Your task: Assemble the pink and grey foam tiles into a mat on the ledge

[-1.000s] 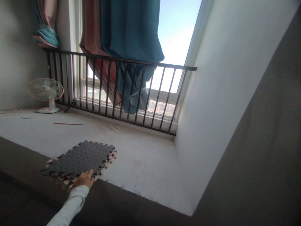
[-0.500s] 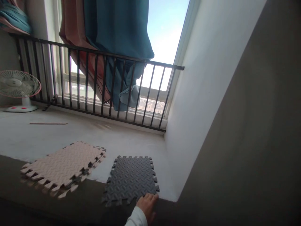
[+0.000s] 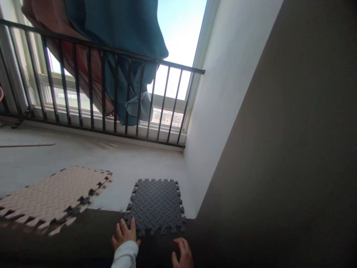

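Observation:
A dark grey foam puzzle mat tile [image 3: 157,204] lies on the white ledge, its near edge jutting past the ledge's front. My left hand [image 3: 124,233] is at the tile's near left corner, fingers spread, the fingertips on or just at the toothed edge. Below the near right corner is my right hand [image 3: 183,254], apart from the tile, its fingers slightly curved and holding nothing. To the left rests a stack of beige foam mat tiles [image 3: 60,193], with dark edges showing between the layers; neither hand touches it.
A black metal railing [image 3: 117,89] runs along the window behind the ledge [image 3: 145,160]. Blue and pink curtains [image 3: 119,29] hang over it. On the right a white wall [image 3: 217,104] closes the ledge off. A thin reddish stick [image 3: 28,145] lies at the left.
My left hand has moved from the dark tile's near right corner to its near left corner. My right hand has come into view. The tile lies straighter, and the view has shifted right.

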Motion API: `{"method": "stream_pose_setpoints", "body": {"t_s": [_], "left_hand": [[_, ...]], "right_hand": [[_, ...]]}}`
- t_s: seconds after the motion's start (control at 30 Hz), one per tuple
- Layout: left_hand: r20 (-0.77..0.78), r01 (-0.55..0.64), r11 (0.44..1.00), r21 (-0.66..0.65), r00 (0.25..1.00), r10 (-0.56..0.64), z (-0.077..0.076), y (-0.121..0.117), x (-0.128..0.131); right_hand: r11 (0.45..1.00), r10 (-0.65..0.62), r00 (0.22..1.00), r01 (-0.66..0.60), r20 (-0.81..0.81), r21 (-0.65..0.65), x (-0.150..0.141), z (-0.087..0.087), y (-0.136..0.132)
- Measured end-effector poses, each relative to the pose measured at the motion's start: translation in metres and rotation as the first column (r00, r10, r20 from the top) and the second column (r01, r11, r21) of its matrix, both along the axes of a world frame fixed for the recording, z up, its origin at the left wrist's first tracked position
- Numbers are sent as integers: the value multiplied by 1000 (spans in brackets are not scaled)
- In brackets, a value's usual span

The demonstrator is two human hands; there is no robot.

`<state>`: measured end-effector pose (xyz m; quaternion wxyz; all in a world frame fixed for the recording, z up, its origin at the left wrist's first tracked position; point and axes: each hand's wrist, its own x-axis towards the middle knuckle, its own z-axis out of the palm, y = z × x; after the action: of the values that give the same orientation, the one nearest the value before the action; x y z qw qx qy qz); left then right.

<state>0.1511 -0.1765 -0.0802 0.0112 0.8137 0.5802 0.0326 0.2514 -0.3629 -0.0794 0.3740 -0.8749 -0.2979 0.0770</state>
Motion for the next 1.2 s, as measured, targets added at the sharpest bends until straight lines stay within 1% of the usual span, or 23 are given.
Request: {"method": "stream_pose_setpoints", "body": {"t_s": [0.03,0.07,0.13,0.2,0.27,0.4,0.57,0.67,0.77,0.9,1.07,1.2], "left_hand": [[6,-30,1000,4,1000,30,-3,3,-3],[19,-51,999,-1,999,51,-5,6,-6],[45,-38,999,-24,998,39,-7,13,-12],[52,33,998,-45,998,-31,-7,20,-15],[55,110,993,-48,993,-108,-8,25,-17],[81,184,983,10,979,-184,-11,33,-14],[124,280,949,142,947,-298,-17,41,-3],[145,343,919,196,916,-373,-18,40,6],[184,391,895,215,883,-431,-18,35,15],[181,397,896,200,884,-432,-17,33,23],[157,389,898,208,892,-423,-14,36,29],[179,384,901,205,890,-420,-13,39,32]], "right_hand": [[994,40,997,-33,66,-105,4,9,12],[975,55,991,-28,118,-220,7,19,22],[925,102,979,-29,174,-379,13,36,41],[883,159,971,-58,181,-465,18,48,54],[854,189,969,-82,160,-513,23,53,62],[825,193,975,-102,108,-556,34,52,65],[805,216,969,-108,118,-583,48,51,60],[787,227,965,-102,132,-609,60,51,58],[765,258,954,-104,154,-635,72,50,58],[759,287,942,-116,171,-640,80,52,59],[772,267,950,-113,159,-626,81,57,62],[761,273,950,-118,151,-638,84,58,66]]}}
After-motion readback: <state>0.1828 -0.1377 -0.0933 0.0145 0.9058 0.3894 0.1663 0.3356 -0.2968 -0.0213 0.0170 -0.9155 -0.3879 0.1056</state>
